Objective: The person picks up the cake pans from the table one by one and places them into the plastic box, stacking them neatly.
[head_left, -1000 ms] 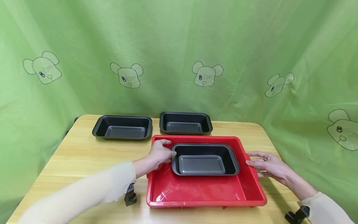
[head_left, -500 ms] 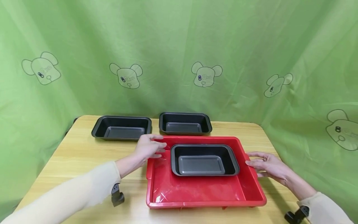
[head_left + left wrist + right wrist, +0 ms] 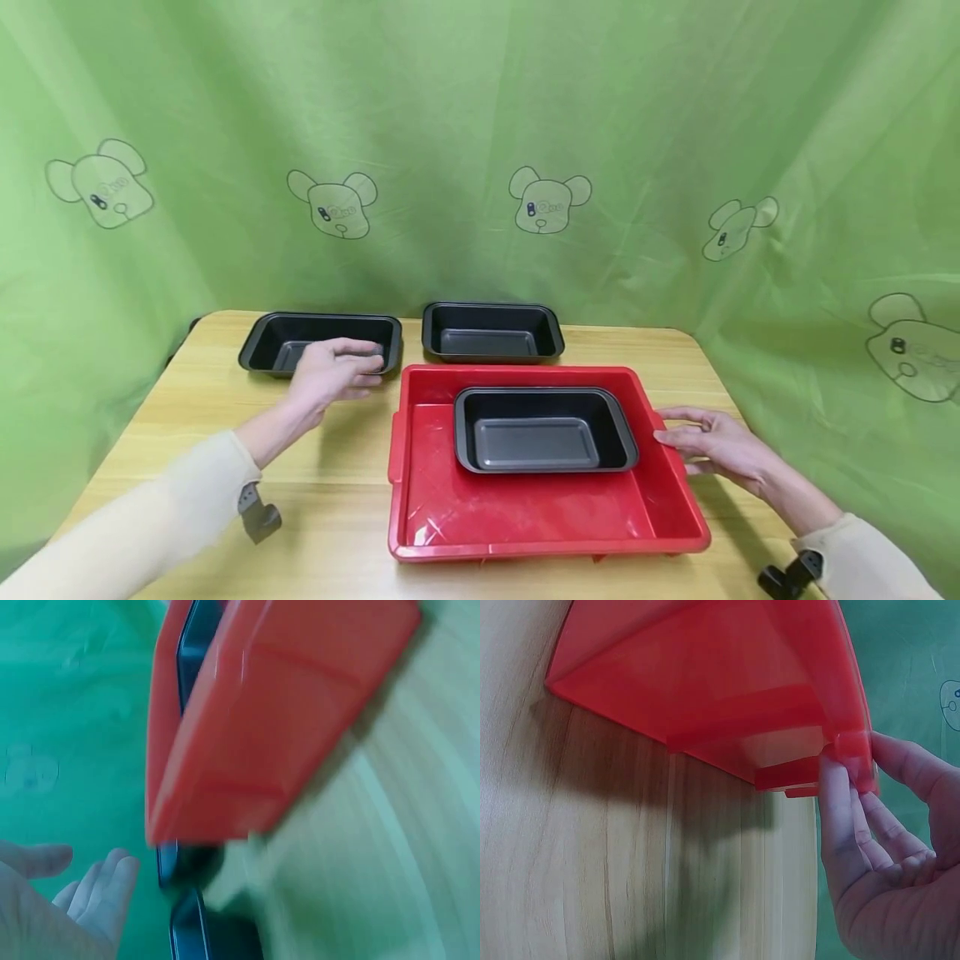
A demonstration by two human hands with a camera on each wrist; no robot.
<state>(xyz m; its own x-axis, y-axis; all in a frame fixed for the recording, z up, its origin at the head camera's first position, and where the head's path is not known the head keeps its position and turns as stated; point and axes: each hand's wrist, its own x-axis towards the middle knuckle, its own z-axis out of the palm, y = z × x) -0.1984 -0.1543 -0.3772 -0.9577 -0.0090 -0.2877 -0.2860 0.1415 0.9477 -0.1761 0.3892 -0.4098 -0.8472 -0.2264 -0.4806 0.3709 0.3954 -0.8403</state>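
A green cloth backdrop (image 3: 480,125) printed with bear faces hangs behind a wooden worktop (image 3: 187,417). On the worktop sits a red tray (image 3: 540,508), and inside it, toward its far side, lies a black baking pan (image 3: 542,429). Two more black pans stand beyond the tray's far edge: the left pan (image 3: 270,342) off to the left of the tray, and the middle pan (image 3: 491,332) just behind the tray.

The left hand (image 3: 330,373) hovers over the near right corner of the left pan — fingers fairly straight and spread, holding nothing; whether the fingertips touch the pan's rim cannot be told. It is just left of the tray's far left corner and apart from it. The left wrist view is blurred, showing only the tray's red wall and some fingers (image 3: 105,889).

The right hand (image 3: 716,442) rests at the tray's right rim, level with the pan inside — its grip loose, fingers nearly straight. In the right wrist view the fingertips (image 3: 836,776) touch the rim's lip from outside, thumb on the other side.
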